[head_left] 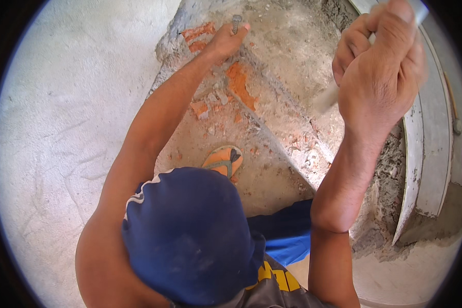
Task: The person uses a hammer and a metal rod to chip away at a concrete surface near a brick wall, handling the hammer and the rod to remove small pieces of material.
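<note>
Clenching a slim grey metal rod with a thick, rounded head [236,19], the left hand [225,43] stretches out to broken, dusty masonry [292,43]. The rod's head stands up just beyond the knuckles, beside the thumb; its lower part is hidden by the hand, so whether its far end touches the masonry cannot be told. Up at the opposite side, the right hand [379,77] is wrapped tightly around a pale, off-white shaft [327,99] set at a slant, one end sticking out below the fingers and the other above the thumb. That shaft is blurred, so it may be a hammer's handle, though this is hard to say.

Patches of bare orange-red brick [242,84] lie just below the left hand, with grey chips and crumbs around them. Left of that hand spreads a broad whitish plastered surface [72,128]. Beyond the right hand, on its outer side, stand long pale boards [430,164]. Well below the left hand are an orange sandal with a grey strap [222,159] and a rounded bulk of blue cloth with white trim [192,236].
</note>
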Demonstrator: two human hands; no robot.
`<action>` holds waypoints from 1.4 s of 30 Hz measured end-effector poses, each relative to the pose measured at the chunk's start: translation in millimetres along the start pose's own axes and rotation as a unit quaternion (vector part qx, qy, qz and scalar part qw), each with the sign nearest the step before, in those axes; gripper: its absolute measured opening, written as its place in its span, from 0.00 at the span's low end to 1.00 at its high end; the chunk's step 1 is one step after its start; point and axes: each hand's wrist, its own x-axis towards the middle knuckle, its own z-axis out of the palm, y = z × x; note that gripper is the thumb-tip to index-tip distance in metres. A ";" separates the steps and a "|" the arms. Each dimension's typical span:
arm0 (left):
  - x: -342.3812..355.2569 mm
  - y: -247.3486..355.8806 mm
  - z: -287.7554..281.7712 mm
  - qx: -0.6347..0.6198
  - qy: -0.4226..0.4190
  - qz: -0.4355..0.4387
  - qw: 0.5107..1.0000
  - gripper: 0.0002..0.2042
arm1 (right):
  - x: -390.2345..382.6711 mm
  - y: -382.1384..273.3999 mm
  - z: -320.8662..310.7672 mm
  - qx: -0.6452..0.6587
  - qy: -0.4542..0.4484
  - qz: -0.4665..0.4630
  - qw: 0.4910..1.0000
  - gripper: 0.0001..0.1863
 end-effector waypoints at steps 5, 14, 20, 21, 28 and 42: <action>-3.8 24.0 1.5 0.027 -0.046 -0.002 0.999 0.31 | -59.7 53.1 9.8 -0.209 -0.217 0.176 0.937 0.20; -9.6 6.5 3.4 0.001 0.010 0.012 1.000 0.30 | -17.1 -7.7 -7.0 -0.131 -0.092 0.106 0.981 0.17; -10.5 9.0 4.7 0.009 -0.006 0.032 0.999 0.29 | -64.3 50.1 14.3 -0.204 -0.262 0.244 0.911 0.20; -16.9 11.6 10.7 0.011 0.014 0.052 0.998 0.28 | -58.9 49.9 16.6 -0.216 -0.304 0.272 0.887 0.22; -4.8 -5.7 4.7 -0.026 -0.012 0.040 0.999 0.26 | 14.3 -59.2 -21.8 0.058 0.041 0.054 0.996 0.18; -7.5 -0.8 -0.5 0.004 -0.028 0.016 0.999 0.29 | -0.4 -37.1 -26.0 0.146 -0.001 0.162 0.976 0.18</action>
